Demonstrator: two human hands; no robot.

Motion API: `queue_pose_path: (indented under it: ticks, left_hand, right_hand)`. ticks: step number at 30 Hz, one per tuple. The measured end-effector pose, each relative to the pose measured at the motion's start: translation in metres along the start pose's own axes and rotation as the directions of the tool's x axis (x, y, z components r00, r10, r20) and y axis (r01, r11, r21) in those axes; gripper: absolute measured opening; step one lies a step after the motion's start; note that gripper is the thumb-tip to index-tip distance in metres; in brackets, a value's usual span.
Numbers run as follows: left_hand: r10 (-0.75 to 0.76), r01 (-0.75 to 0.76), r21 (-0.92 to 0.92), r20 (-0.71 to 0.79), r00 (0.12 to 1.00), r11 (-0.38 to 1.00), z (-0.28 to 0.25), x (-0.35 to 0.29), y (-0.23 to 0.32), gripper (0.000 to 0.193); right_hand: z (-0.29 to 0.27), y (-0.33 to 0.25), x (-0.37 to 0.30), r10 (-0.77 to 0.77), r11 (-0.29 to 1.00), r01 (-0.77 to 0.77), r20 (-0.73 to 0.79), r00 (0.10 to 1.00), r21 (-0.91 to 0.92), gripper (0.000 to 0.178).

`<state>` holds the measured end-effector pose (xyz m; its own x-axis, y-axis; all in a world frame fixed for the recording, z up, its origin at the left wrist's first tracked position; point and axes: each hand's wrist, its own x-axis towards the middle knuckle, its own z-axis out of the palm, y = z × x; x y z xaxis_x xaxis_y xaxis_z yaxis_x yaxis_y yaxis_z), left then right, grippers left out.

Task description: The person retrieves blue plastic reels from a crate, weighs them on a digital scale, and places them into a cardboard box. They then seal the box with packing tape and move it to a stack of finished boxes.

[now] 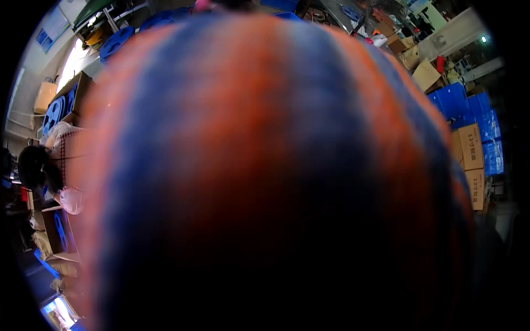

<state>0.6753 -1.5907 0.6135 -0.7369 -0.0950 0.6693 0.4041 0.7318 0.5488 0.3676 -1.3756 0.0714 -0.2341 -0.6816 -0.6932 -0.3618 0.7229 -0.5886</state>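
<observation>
A blurred cloth with orange and dark blue stripes (251, 83) fills most of the head view, very near the camera. It looks like a piece of clothing, but I cannot make out whose it is or which part. Its lower half falls into black shadow. Neither my left hand nor my right hand shows. Whatever they hold or touch is hidden.
At the left edge another person in a pale checked top (70, 165) bends beside a carton of blue reels (53, 115). On the right, brown cardboard boxes (471, 148) stand stacked next to blue bins (454, 103). Cluttered benches (339, 14) lie beyond the cloth.
</observation>
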Motion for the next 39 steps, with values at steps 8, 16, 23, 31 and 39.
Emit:
queue_pose_path:
  ticks: [8,16,23,31,39]
  left_hand:
    - [-0.208,0.211,-0.030,0.082,0.975,0.977,0.055,-0.077,0.024,0.009]
    - [-0.070,0.140,0.337,-0.212,0.975,0.931,-0.033,-0.087,0.113,0.012]
    - [0.125,0.474,0.667,-0.645,0.754,0.575,-0.108,-0.096,0.172,0.017]
    - [0.835,0.094,0.936,-0.345,0.428,0.339,-0.134,-0.146,0.112,0.023]
    - [-0.983,0.734,0.679,-0.131,0.126,0.003,-0.054,-0.270,-0.144,0.051]
  right_hand:
    - [-0.003,0.009,0.078,0.034,0.954,-0.087,0.184,0.982,0.286,0.023]
    - [0.019,-0.160,0.062,-0.053,0.991,0.022,0.239,0.970,0.130,0.026]
    - [0.032,-0.214,0.048,-0.092,0.993,0.106,0.224,0.970,-0.051,0.033]
    - [0.016,-0.193,0.050,-0.178,0.973,0.211,0.277,0.944,-0.095,0.033]
    - [-0.008,-0.100,0.017,-0.162,0.955,0.133,-0.091,0.983,-0.265,0.046]
